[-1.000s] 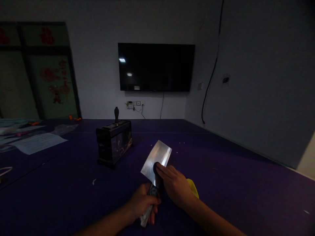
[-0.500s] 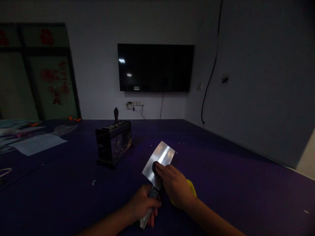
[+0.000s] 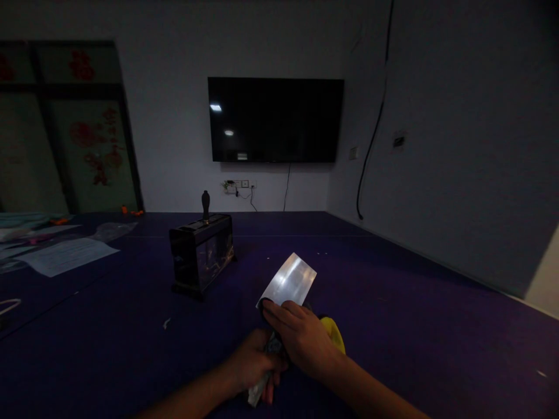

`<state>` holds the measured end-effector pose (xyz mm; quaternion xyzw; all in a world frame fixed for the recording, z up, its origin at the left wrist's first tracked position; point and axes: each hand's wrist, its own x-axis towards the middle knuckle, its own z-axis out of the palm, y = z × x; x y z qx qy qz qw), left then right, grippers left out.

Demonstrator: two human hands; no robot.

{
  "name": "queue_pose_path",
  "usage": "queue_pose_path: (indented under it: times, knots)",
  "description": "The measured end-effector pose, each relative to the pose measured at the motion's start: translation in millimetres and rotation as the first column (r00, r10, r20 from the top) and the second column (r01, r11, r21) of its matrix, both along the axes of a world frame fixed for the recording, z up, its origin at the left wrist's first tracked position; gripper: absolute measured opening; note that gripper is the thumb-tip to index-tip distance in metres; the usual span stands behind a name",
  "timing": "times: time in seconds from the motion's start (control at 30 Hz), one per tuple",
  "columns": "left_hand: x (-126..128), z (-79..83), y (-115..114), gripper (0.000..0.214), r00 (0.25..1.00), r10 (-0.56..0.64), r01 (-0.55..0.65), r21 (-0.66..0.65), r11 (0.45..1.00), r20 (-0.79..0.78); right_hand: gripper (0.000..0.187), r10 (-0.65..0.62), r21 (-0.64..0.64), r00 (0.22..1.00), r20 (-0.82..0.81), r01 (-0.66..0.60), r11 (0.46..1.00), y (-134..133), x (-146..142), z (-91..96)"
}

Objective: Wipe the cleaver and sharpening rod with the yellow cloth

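On the purple table (image 3: 414,326), the knife block (image 3: 201,253) stands at 10 o'clock and the cleaver (image 3: 290,279) at 6 o'clock. I judge it heavy, rigid and slick: grasp the handle only. The left hand (image 3: 251,364) clenches that handle; the right hand (image 3: 301,337) presses a yellow cloth (image 3: 334,331) on the blade.

This looks like a living room of a home, quite dim. A large television (image 3: 275,119) hangs on the white wall above some sockets (image 3: 238,184), and the glass doors (image 3: 94,145) at the left carry red paper decorations.
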<state>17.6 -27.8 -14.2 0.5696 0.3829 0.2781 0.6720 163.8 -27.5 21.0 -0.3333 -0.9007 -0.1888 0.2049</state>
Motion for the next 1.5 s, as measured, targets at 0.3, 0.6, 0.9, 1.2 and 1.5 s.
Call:
queue_pose_path:
  times: [0.3,0.6,0.9,1.2,1.5]
  knots:
    - [-5.8,-1.6,-0.8,0.023,0.997,-0.073,0.073,-0.023,0.997,-0.004,0.046,-0.245,0.052,0.952,-0.183,0.258,0.965,16.2,18.4,-1.8]
    - [1.7,-0.5,0.4,0.008,0.999,-0.019,0.02,0.025,0.999,-0.039,0.042,-0.018,0.013,1.0,-0.021,0.018,1.0,-0.7,-0.3,2.5]
    - [-1.9,3.2,-0.8,0.012,0.996,-0.067,0.067,-0.009,0.998,-0.057,0.044,-0.152,0.006,0.983,-0.101,0.154,0.988,5.1,8.0,7.0]
    - [-3.9,-2.1,1.1,0.017,0.995,-0.078,0.077,-0.018,0.997,-0.07,0.044,-0.117,0.043,0.99,-0.073,0.12,0.992,7.4,6.8,0.4]
    - [-6.7,-1.3,0.5,0.026,0.995,-0.088,0.087,-0.021,0.996,-0.042,0.049,-0.25,0.033,0.954,-0.162,0.259,0.965,18.3,21.9,4.4]
